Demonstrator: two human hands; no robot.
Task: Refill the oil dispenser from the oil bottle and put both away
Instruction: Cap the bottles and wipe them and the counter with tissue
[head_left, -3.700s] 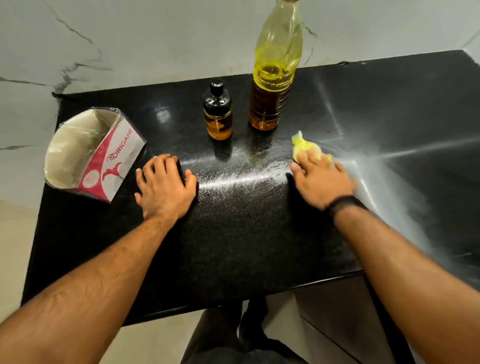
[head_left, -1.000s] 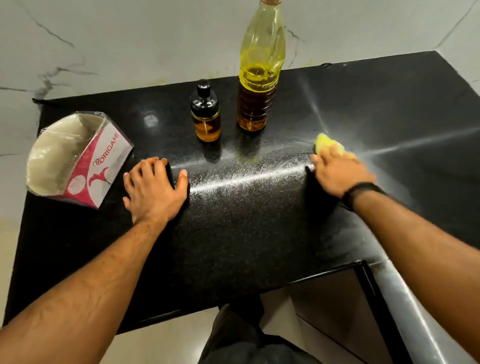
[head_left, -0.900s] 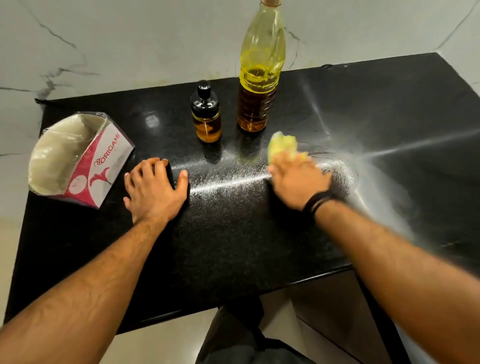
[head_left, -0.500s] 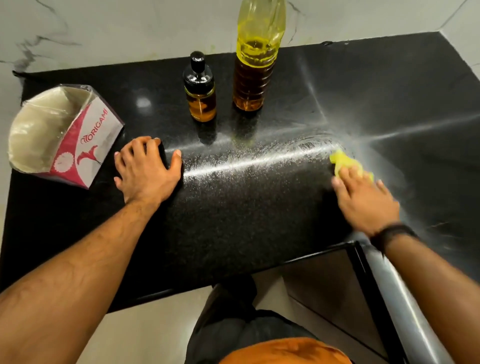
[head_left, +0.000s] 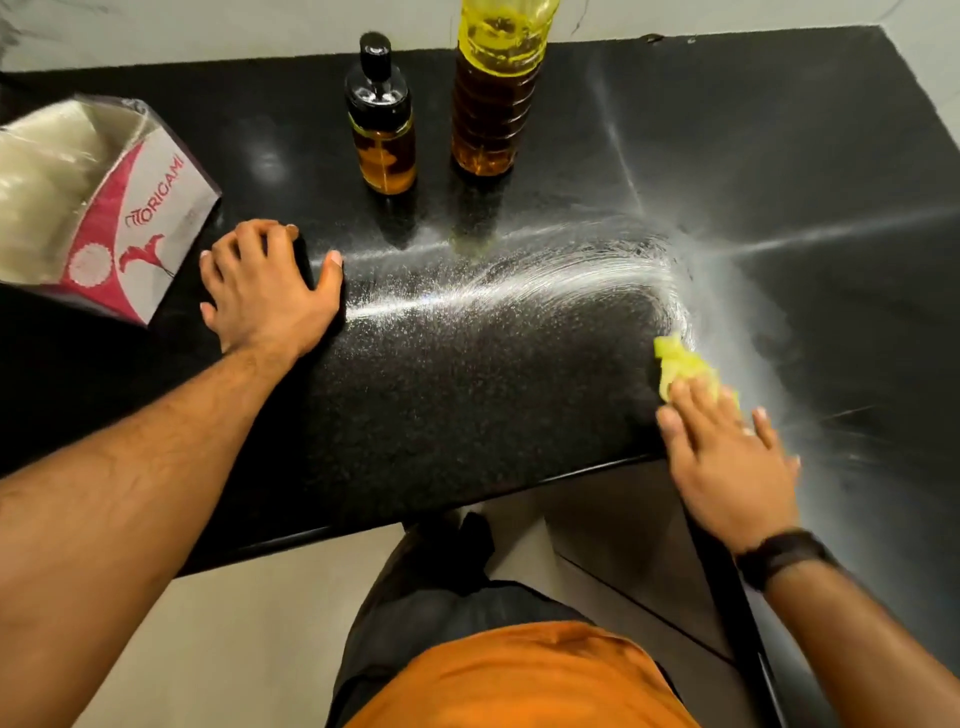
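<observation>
Near the table's (head_left: 467, 415) front edge, the right hand (head_left: 727, 457) presses a yellow cloth (head_left: 678, 364) flat under straight fingers. Farther left, the left hand (head_left: 265, 291) rests open on the top. Behind them stand the oil dispenser (head_left: 382, 135) and oil bottle (head_left: 493, 98), side by side, upright.

Black speckled countertop (head_left: 441, 405), yellow cloth (head_left: 680, 366), amber oil bottle (head_left: 491, 98)

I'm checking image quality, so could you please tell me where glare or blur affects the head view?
Head view: bright streaks of glare cross the glossy black stone countertop, strongest between the resting left hand and the yellow cloth under the right hand; the tall clear plastic oil bottle is cropped at the top; edges bow from wide-angle distortion.
</observation>
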